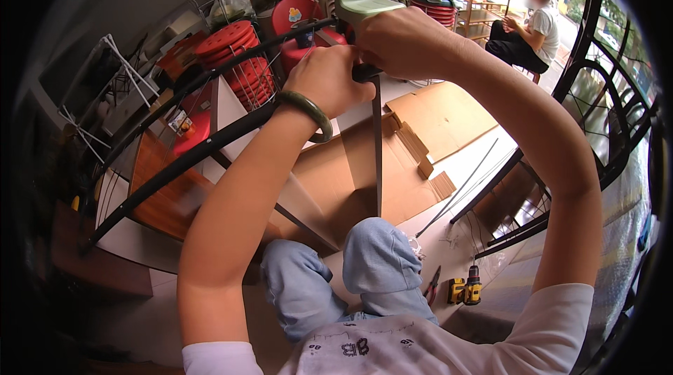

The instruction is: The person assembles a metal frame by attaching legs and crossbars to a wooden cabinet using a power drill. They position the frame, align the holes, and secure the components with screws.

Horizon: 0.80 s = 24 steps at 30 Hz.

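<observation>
Both hands are working up high at the joint where a curved black metal bar (210,140) is meeting a thin upright strip (377,158). The left hand (329,80) — jade bangle on the wrist — is wrapping its fingers tight round the bar end. The right hand (399,42) is closing over something at the joint (what exactly, I cannot tell). Best keeping the left grip steady and the parts lined up squarely — the drill (468,291) is lying on the floor beside the pliers (432,284).

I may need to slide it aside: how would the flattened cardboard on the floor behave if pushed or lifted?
The cardboard lies flat with open flaps, so it probably slides easily on the smooth floor. It looks thin and creased, so it would likely bend or flop when lifted by one edge. Probably light for its size.
</observation>
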Available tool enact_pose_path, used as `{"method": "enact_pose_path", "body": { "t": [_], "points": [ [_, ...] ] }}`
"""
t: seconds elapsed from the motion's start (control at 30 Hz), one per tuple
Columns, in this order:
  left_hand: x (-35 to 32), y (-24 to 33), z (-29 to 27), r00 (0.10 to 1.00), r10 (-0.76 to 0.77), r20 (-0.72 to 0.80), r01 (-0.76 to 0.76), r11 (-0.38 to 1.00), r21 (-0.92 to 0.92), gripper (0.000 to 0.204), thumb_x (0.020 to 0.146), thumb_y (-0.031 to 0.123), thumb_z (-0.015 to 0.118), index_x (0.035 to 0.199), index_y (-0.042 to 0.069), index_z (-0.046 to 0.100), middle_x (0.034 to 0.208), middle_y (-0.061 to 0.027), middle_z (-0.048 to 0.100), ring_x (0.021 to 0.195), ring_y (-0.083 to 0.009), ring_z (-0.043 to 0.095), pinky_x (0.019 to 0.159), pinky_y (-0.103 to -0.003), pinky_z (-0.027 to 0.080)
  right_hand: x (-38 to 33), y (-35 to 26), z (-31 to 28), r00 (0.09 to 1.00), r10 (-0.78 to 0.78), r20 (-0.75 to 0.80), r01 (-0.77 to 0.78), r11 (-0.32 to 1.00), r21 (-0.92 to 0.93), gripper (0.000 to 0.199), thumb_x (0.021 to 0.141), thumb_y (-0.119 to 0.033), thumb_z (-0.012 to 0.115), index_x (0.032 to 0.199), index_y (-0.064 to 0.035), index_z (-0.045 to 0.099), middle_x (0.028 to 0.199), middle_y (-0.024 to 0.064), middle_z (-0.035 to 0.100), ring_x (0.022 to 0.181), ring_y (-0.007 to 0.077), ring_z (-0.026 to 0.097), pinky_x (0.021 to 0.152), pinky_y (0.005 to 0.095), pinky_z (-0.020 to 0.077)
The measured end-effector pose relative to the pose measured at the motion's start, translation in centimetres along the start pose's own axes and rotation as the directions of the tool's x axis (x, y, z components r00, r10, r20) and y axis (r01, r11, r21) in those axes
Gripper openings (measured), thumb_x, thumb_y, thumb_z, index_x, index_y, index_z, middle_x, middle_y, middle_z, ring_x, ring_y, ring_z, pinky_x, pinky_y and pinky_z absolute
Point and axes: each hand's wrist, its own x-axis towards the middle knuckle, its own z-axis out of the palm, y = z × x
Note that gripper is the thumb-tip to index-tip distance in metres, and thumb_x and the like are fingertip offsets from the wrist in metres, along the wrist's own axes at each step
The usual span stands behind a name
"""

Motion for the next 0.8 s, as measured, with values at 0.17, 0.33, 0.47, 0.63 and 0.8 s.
{"method": "enact_pose_path", "body": {
  "t": [0.17,0.33,0.47,0.63,0.8],
  "points": [
    [-0.7,2.2,-0.5,0.988,-0.127,0.082,0.124,0.991,0.042,0.031,0.068,0.021,0.068,0.094,0.005,0.063,0.076,-0.0104,0.066,0.057,-0.0209,0.065,0.062,-0.032,0.051,-0.1,0.4,0.3,0.997,0.036,0.061,-0.047,0.982,0.182,0.019,0.083,-0.020,0.056,0.076,-0.0036,0.063,0.072,0.0140,0.060,0.070,0.0337,0.059,0.062,0.0412,0.0459],
    [-0.7,1.4,-0.5,0.998,-0.068,0.009,0.067,0.994,0.088,0.035,0.065,0.026,0.071,0.091,0.003,0.063,0.087,-0.0186,0.065,0.086,-0.0342,0.062,0.075,-0.042,0.050,0.2,0.6,1.0,0.997,0.034,0.063,-0.048,0.969,0.244,0.028,0.085,-0.026,0.054,0.074,-0.0012,0.060,0.071,0.0168,0.058,0.070,0.0357,0.057,0.061,0.0428,0.0447],
    [-0.7,1.5,-0.6,0.997,-0.080,0.017,0.078,0.992,0.099,0.035,0.065,0.026,0.072,0.090,0.004,0.064,0.088,-0.0174,0.065,0.087,-0.0328,0.063,0.077,-0.041,0.049,-0.6,0.9,0.6,0.980,0.183,0.078,-0.198,0.883,0.426,0.027,0.087,-0.028,0.055,0.082,-0.0021,0.061,0.063,0.0118,0.054,0.059,0.0244,0.057,0.057,0.0356,0.0442],
    [-0.7,1.5,-0.7,0.990,-0.134,0.033,0.130,0.987,0.092,0.038,0.064,0.026,0.073,0.093,0.005,0.061,0.092,-0.0158,0.065,0.091,-0.0313,0.062,0.081,-0.040,0.048,-1.7,1.6,1.0,0.975,0.221,-0.024,-0.138,0.685,0.715,0.016,0.083,-0.012,0.058,0.096,-0.0050,0.064,0.071,0.0054,0.062,0.060,0.0126,0.058,0.056,0.0269,0.0465],
    [-0.7,1.4,-0.3,0.997,-0.075,0.005,0.075,0.995,0.070,0.043,0.064,0.025,0.073,0.099,0.005,0.058,0.095,-0.0162,0.063,0.091,-0.0324,0.060,0.081,-0.041,0.047,-1.2,1.3,2.0,0.990,0.109,-0.084,-0.059,0.886,0.460,0.012,0.079,-0.017,0.059,0.083,-0.0073,0.064,0.078,0.0095,0.062,0.072,0.0283,0.061,0.064,0.0363,0.0482]
  ]
}}
